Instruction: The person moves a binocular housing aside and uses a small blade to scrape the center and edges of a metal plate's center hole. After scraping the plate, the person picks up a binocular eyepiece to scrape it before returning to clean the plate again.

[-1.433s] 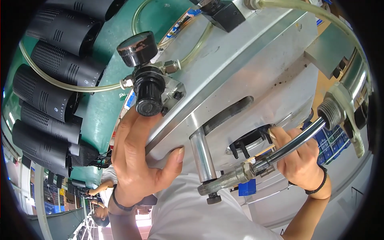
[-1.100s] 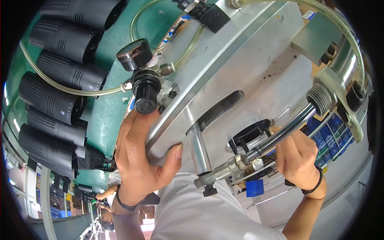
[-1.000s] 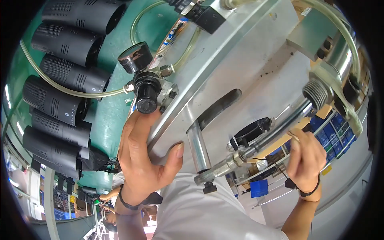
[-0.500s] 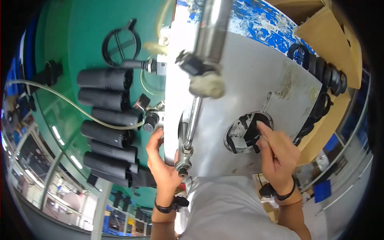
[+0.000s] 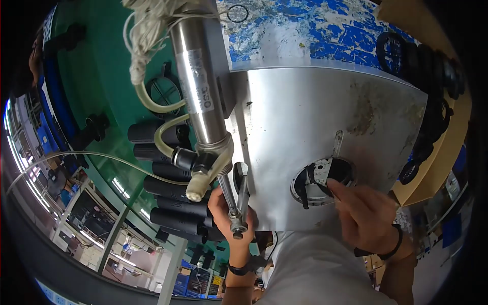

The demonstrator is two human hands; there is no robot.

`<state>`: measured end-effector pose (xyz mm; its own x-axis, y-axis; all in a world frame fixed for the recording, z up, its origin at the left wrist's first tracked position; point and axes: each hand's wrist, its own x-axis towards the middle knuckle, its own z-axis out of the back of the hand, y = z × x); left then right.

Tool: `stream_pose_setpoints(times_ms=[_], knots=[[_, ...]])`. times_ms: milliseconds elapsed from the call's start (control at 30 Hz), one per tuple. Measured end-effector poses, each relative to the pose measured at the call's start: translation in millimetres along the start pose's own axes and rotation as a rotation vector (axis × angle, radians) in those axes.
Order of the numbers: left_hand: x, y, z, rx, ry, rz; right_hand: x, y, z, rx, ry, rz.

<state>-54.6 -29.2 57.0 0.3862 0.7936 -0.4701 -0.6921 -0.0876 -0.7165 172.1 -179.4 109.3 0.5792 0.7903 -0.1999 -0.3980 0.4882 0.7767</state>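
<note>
My right hand (image 5: 368, 216) is closed in a pinch at the near right rim of a round opening (image 5: 296, 199) in a metal plate (image 5: 290, 117). Between its fingertips is a thin black piece (image 5: 325, 189), its full shape hidden by the fingers and the opening. Inside the opening, a pale plate with small holes (image 5: 320, 170) and other black parts show. My left hand (image 5: 233, 218) is at the plate's left edge, behind the rod end (image 5: 238, 223) of a metal air cylinder (image 5: 195, 81). Its fingertips are hidden there.
Several black ribbed cylinders (image 5: 175, 206) lie in a column on the green table (image 5: 96, 61), near a black ring with a crossbar (image 5: 163, 91). Pale hoses (image 5: 161, 137) hang from the cylinder. At right, a cardboard box (image 5: 432, 173) stands beside stacked black rings (image 5: 391, 51).
The view has shifted, so the plate and cylinder appear differently placed. My right fingers have drawn back toward the opening's near right rim. My left fingers have gone behind the rod.
</note>
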Motion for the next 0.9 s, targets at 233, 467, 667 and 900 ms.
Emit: stream_pose_setpoints(times_ms=[233,467,667,900], knots=[[4.6,-4.0,0.2,0.129,0.009,-0.140,0.6,-4.0,-8.1,0.107,0.041,-0.035],[-0.7,-8.5,1.8,0.339,0.085,-0.188,-4.0,-5.4,-4.8,0.102,0.054,-0.035],[6.0,-15.3,-10.6,0.069,0.054,-0.156,-0.5,0.0,-6.1,0.120,0.090,-0.086],[4.6,-1.6,-1.6,0.125,0.124,-0.176,-0.5,4.0,-8.5,0.162,0.054,-0.145]])
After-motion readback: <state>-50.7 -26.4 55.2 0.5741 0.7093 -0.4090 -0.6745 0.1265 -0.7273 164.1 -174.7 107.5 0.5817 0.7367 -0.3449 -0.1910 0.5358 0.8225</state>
